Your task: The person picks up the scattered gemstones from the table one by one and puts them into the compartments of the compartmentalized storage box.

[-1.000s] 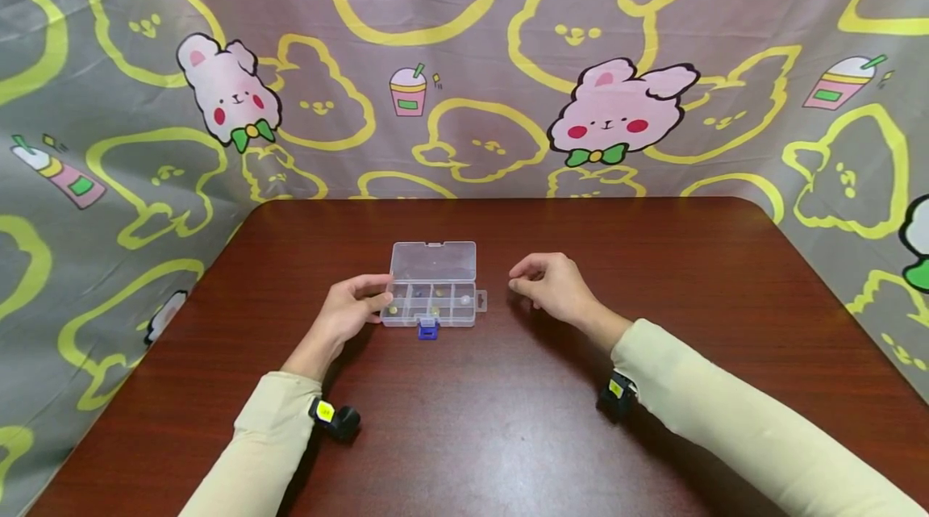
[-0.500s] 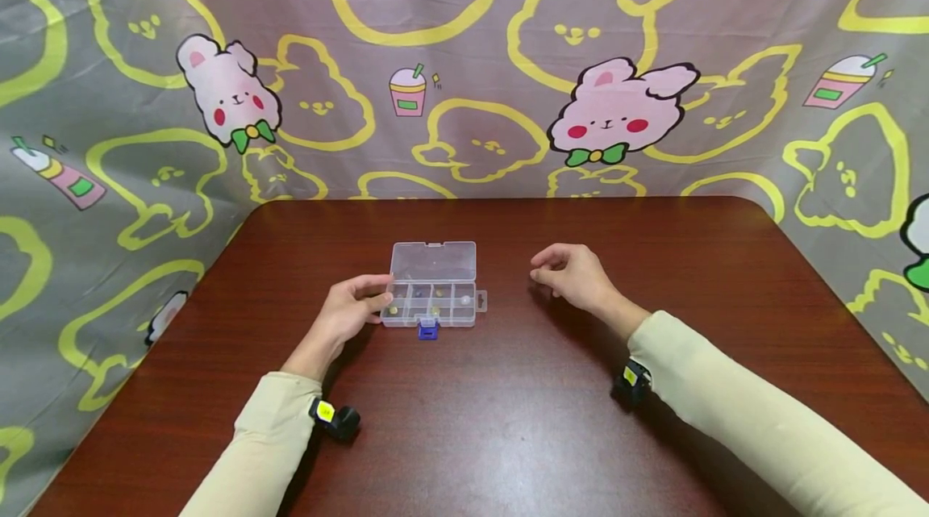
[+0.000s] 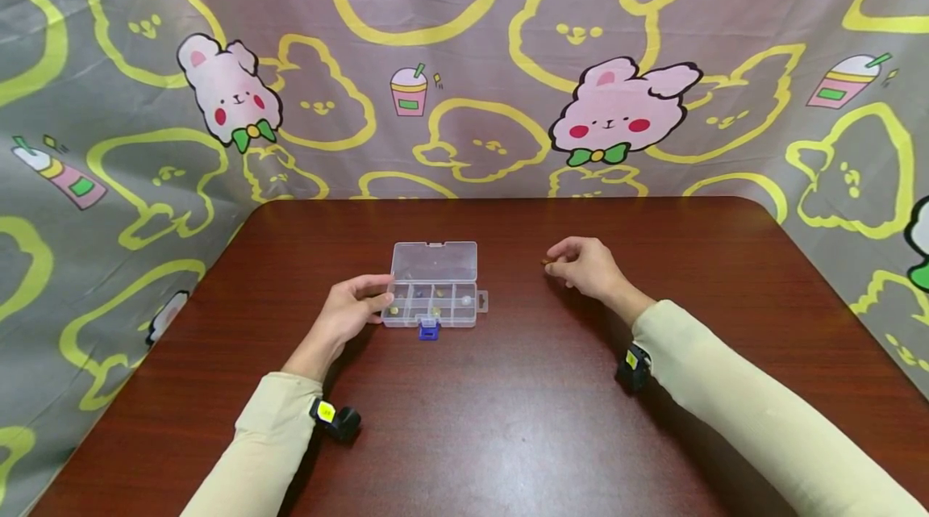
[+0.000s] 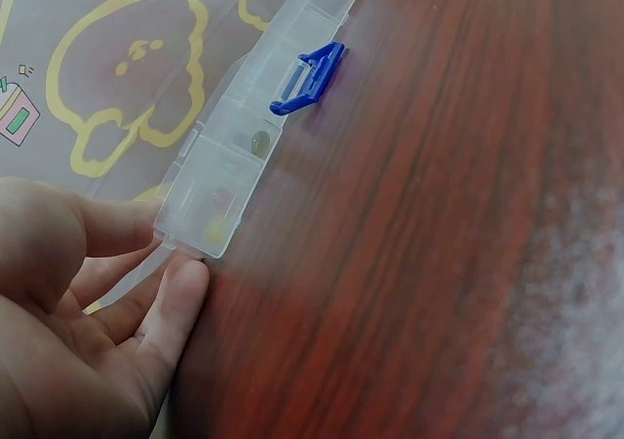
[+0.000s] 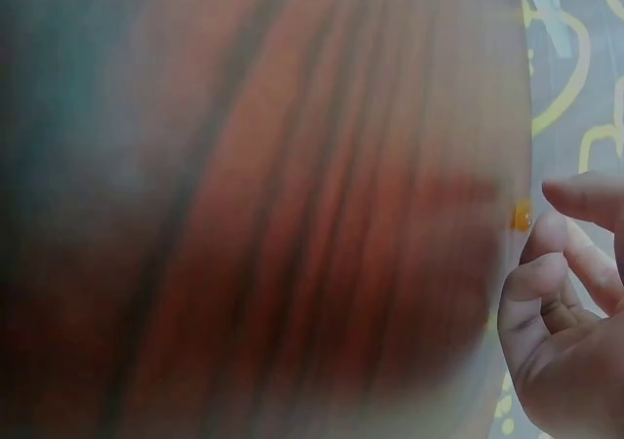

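Observation:
An opened clear plastic compartment box [image 3: 428, 322] lies on the table, its lid [image 3: 434, 261] folded back and its blue latch [image 3: 429, 331] at the front. Several small beads, some yellow, sit in its compartments. My left hand [image 3: 348, 310] holds the box's left end, thumb near the front corner and fingers toward the hinge, as the left wrist view shows. Right of the box, my right hand [image 3: 593, 268] has its thumb and forefinger tips close beside a small orange bead [image 5: 523, 215]. In the right wrist view a gap shows between those tips.
The dark wooden table [image 3: 464, 420] reaches back to a patterned cloth [image 3: 479, 57] hung behind it and at the sides. A clear hanging tab [image 3: 482, 302] sticks out from the box's right end. Each wrist carries a small black camera [image 3: 337, 419].
My right hand has moved right and slightly away, farther from the box. The orange bead now shows at its fingertips. My left hand and the box stay in place.

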### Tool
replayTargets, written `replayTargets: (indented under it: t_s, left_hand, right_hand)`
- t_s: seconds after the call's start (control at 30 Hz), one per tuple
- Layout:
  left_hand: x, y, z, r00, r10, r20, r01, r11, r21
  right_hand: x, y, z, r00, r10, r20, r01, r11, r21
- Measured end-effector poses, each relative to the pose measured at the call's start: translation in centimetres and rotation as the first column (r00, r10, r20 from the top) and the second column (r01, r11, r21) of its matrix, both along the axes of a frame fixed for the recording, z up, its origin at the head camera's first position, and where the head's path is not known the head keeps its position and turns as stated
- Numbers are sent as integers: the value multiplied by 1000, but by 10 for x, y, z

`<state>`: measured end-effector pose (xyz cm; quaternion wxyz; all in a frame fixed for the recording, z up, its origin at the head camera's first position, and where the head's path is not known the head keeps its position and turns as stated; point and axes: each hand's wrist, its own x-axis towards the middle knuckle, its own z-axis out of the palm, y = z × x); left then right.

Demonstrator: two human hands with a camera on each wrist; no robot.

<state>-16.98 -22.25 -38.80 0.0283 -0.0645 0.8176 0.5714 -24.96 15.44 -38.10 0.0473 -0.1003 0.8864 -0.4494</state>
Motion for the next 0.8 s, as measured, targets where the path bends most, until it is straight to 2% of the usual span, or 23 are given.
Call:
replayTargets:
  t_s: [0.53,0.8]
  left_hand:
    - [0,0,0,1000,2,2,-2,1000,5]
    - [0,-1,0,1000,-4,-1,4,1000,5]
  right_hand:
    - [-8,-5,2,1000,16,-7,-16,998,67]
    - [-9,-6,3,999,11,36,-14,996,84]
